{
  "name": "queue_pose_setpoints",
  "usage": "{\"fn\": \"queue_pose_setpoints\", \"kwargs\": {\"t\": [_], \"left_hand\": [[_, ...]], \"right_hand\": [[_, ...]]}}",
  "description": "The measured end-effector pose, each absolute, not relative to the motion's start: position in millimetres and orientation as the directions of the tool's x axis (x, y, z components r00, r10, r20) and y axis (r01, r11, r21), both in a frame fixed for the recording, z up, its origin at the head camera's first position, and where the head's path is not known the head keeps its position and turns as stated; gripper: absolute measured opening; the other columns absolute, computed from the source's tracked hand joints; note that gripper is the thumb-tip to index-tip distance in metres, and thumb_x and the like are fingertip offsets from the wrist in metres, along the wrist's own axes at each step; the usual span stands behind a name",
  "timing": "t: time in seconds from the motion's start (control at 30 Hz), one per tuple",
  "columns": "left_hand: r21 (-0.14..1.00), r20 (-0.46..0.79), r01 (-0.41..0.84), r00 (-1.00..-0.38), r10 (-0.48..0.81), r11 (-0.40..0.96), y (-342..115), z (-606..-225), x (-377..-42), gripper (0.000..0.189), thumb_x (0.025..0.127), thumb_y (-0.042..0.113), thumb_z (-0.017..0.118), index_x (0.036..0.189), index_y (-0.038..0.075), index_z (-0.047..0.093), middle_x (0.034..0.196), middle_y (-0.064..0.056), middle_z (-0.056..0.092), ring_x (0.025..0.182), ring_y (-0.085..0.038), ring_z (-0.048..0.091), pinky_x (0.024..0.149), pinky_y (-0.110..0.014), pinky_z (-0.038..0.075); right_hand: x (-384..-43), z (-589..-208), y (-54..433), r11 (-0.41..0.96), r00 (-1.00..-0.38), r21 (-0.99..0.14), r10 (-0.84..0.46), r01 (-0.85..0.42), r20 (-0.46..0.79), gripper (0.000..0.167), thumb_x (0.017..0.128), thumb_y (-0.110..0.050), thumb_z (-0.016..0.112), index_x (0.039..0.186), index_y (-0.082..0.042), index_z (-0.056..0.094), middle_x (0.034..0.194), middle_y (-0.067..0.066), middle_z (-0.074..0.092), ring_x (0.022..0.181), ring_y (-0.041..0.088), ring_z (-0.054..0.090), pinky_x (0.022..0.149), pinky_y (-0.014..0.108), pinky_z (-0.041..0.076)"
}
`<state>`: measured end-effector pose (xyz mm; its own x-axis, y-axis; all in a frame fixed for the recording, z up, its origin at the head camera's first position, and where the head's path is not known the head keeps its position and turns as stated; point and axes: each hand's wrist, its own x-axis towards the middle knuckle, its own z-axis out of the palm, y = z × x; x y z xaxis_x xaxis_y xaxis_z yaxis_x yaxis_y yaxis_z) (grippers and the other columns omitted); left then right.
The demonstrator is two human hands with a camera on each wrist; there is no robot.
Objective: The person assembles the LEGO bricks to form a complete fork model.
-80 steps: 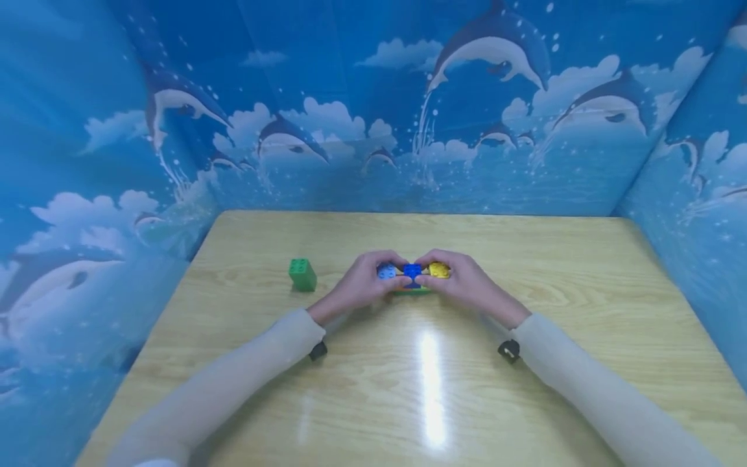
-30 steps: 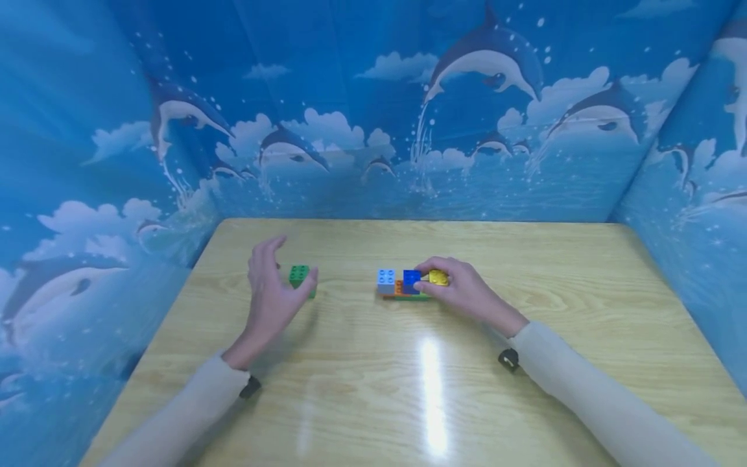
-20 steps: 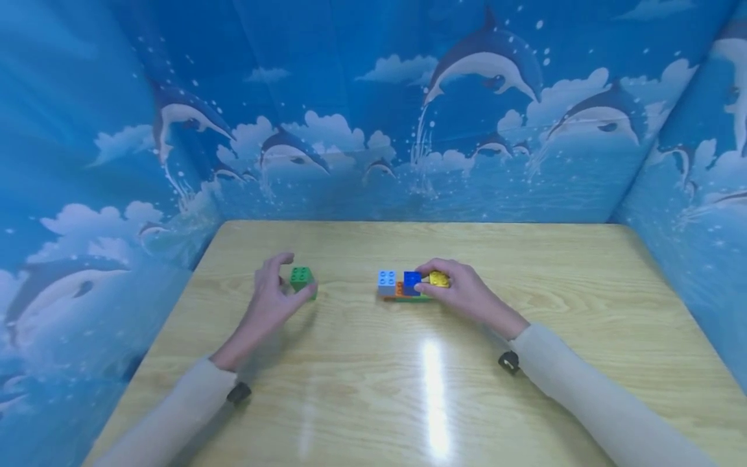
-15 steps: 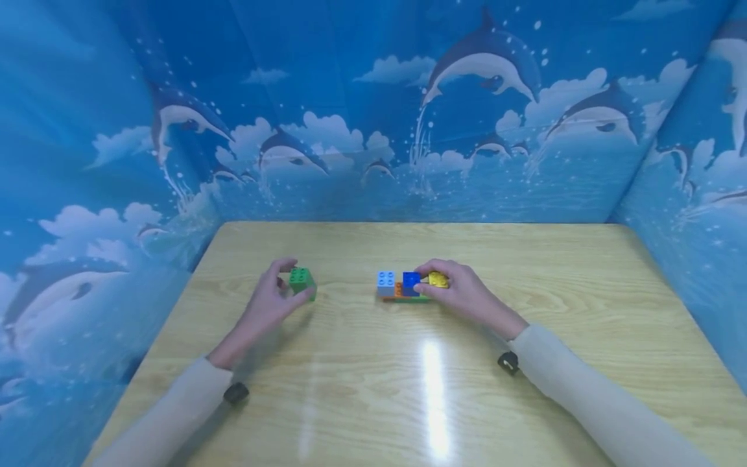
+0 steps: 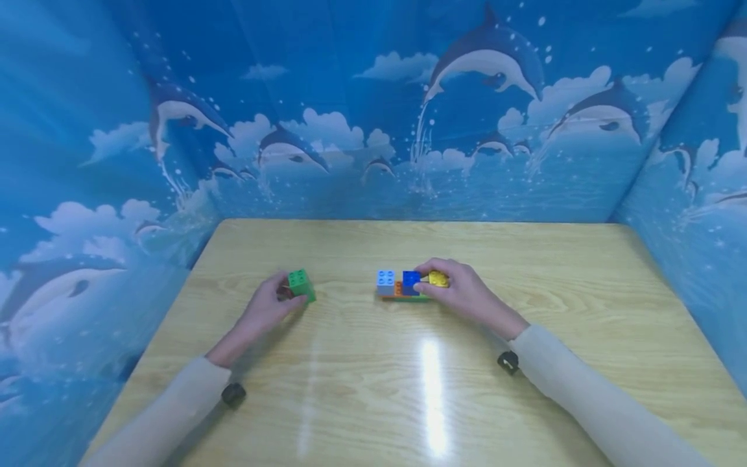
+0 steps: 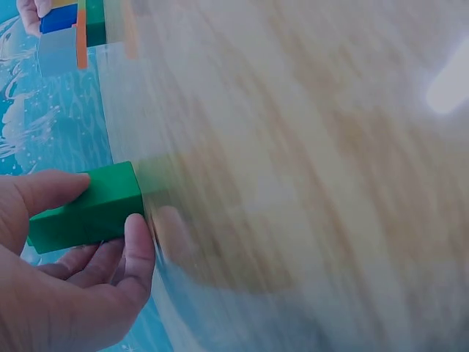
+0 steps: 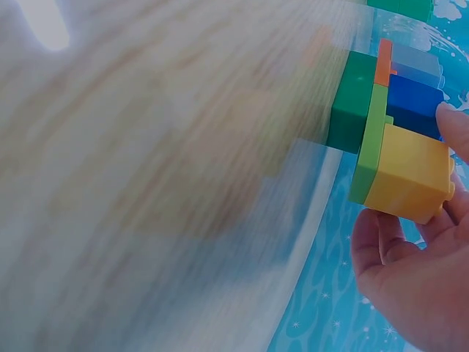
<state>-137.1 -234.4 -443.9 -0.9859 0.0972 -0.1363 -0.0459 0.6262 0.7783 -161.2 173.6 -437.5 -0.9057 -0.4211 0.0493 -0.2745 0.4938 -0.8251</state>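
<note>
The left hand pinches the green block between thumb and fingertips; in the left wrist view the thumb lies along one side of the block and a fingertip presses the opposite side, so the fingers are narrowly spread, just the block's width. This block sits at the table's surface, well to the left of the block row, and whether it rests on the wood or is slightly lifted cannot be told. It looks tilted a little, studs facing up and toward the far wall.

The right hand grips the right end of the row, fingers curled around the yellow block. In the right wrist view the fingers cup under the yellow block and a fingertip touches the dark blue block. The row's long axis runs left to right across the table, studs up: a light blue block, the dark blue block, then the yellow one, on a thin orange and green layer.

The row lies near the middle of the wooden table, which shows a bright streak of reflected light in front of it. Blue walls printed with dolphins and clouds stand behind and on both sides of the row.
</note>
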Motion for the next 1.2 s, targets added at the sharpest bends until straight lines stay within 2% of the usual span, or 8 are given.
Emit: {"fn": "queue_pose_setpoints", "kwargs": {"t": [0.2, 0.5, 0.8, 1.2], "left_hand": [[0.790, -0.135, -0.057, -0.987, 0.082, 0.610, -236, -441, -134, 0.042, 0.103, 0.018, 0.077, 0.136, -0.001, 0.061, 0.129, -0.020, 0.068, 0.120, -0.038, 0.064, 0.103, -0.058, 0.052], [0.782, -0.086, 0.003, -0.990, 0.113, 0.623, -232, -445, -131, 0.035, 0.101, 0.015, 0.079, 0.130, 0.001, 0.066, 0.120, -0.015, 0.072, 0.109, -0.032, 0.068, 0.092, -0.046, 0.056], [0.803, -0.089, 0.013, -0.986, 0.141, 0.595, -217, -445, -124, 0.036, 0.098, 0.018, 0.082, 0.128, 0.004, 0.068, 0.118, -0.010, 0.074, 0.108, -0.027, 0.069, 0.096, -0.049, 0.057], [0.843, -0.064, 0.049, -0.980, 0.189, 0.536, -189, -445, -114, 0.036, 0.095, 0.014, 0.085, 0.127, 0.002, 0.070, 0.114, -0.008, 0.075, 0.102, -0.024, 0.071, 0.091, -0.043, 0.060]], "right_hand": [[-161, -438, 171, 0.475, -0.905, -0.838, -0.423, -0.268, 0.049, 0.034, 0.103, -0.031, 0.079, 0.133, -0.015, 0.075, 0.130, 0.004, 0.073, 0.104, 0.023, 0.065, 0.081, 0.042, 0.057], [-161, -436, 172, 0.492, -0.901, -0.828, -0.431, -0.270, 0.038, 0.033, 0.103, -0.031, 0.079, 0.132, -0.015, 0.076, 0.128, 0.003, 0.073, 0.106, 0.023, 0.066, 0.083, 0.043, 0.056], [-162, -434, 174, 0.502, -0.902, -0.826, -0.431, -0.259, 0.021, 0.034, 0.104, -0.032, 0.078, 0.133, -0.015, 0.075, 0.130, 0.003, 0.072, 0.108, 0.024, 0.065, 0.084, 0.043, 0.056], [-162, -436, 176, 0.497, -0.899, -0.821, -0.436, -0.279, 0.041, 0.033, 0.104, -0.030, 0.078, 0.133, -0.014, 0.075, 0.130, 0.003, 0.073, 0.105, 0.023, 0.066, 0.083, 0.044, 0.056]]}}
